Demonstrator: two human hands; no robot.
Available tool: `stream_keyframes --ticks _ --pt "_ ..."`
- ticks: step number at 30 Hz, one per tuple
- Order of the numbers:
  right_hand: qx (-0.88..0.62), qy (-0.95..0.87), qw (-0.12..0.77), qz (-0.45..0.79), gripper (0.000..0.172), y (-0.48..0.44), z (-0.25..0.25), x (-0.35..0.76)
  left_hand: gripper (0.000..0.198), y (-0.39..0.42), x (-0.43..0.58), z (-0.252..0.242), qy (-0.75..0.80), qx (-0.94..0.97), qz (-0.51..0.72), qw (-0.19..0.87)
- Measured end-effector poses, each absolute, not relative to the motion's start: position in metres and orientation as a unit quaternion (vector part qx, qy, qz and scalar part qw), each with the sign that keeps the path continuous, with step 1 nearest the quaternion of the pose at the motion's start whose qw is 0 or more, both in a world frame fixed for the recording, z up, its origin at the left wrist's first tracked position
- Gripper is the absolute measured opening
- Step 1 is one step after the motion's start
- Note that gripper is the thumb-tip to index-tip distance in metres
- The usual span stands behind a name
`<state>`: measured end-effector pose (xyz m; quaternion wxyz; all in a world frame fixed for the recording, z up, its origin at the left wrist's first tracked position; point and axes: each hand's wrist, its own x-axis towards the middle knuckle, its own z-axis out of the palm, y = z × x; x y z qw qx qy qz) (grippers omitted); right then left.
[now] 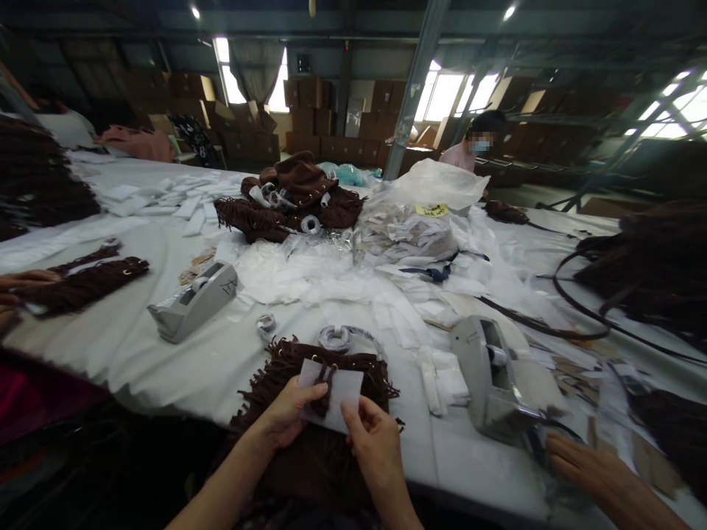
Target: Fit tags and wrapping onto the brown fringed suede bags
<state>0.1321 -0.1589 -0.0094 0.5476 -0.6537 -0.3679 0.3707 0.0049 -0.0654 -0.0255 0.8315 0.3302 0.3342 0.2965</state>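
At the table's near edge lies a dark brown fringed bag (317,464) with gold eyelets. Over its upper part a small white sheet (347,383), thin and slightly see-through, is spread, with brown tassel cords (322,383) against it. My left hand (287,416) pinches the sheet's left side, thumb on top beside the cords. The sheet's lower right corner is between the thumb and fingers of my right hand (375,438). Just beyond the bag is a wrapped coil of strap (335,337). My fingertips under the sheet are hidden.
Grey tape dispensers stand left (193,302) and right (486,375). Brown fringed bags (298,195) and white sheets (387,228) are heaped ahead. Another person's hand (585,460) is at right; another's (25,283) holds a brown fringed piece at left. Someone masked stands behind.
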Motion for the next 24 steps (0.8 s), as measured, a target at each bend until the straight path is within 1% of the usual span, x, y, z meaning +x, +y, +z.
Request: stream_keyframes --ticks 2,4,6,8,12,14,17,21,24 --pt "-0.670 -0.403 0.543 0.305 0.034 -0.154 -0.007 0.123 0.037 -0.067 0.008 -0.026 0.347 0.357 0.308 0.810" --pt "-0.684 -0.463 0.524 0.208 0.028 -0.150 -0.010 0.113 0.032 -0.069 0.011 -0.026 0.379 0.404 0.331 0.764" --pt "-0.679 -0.519 0.504 0.120 0.028 -0.145 -0.017 0.105 0.026 -0.071 0.012 -0.025 0.399 0.448 0.352 0.719" --pt "-0.666 -0.551 0.499 0.072 0.029 -0.142 -0.025 0.100 0.024 -0.073 0.010 -0.023 0.388 0.452 0.353 0.721" --pt "-0.649 -0.574 0.495 0.064 0.025 -0.140 -0.034 0.103 0.032 -0.075 0.001 -0.022 0.363 0.336 0.327 0.806" --pt "-0.649 -0.575 0.494 0.065 0.023 -0.140 -0.034 0.107 0.038 -0.074 0.000 -0.023 0.365 0.302 0.320 0.821" --pt "-0.651 -0.578 0.489 0.052 0.023 -0.140 -0.034 0.109 0.042 -0.073 0.003 -0.025 0.373 0.305 0.334 0.810" --pt "-0.641 -0.613 0.461 0.026 0.026 -0.139 -0.033 0.106 0.038 -0.073 0.011 -0.024 0.397 0.310 0.377 0.778" --pt "-0.634 -0.614 0.466 0.064 0.029 -0.140 -0.027 0.104 0.036 -0.074 0.015 -0.023 0.417 0.296 0.388 0.767"
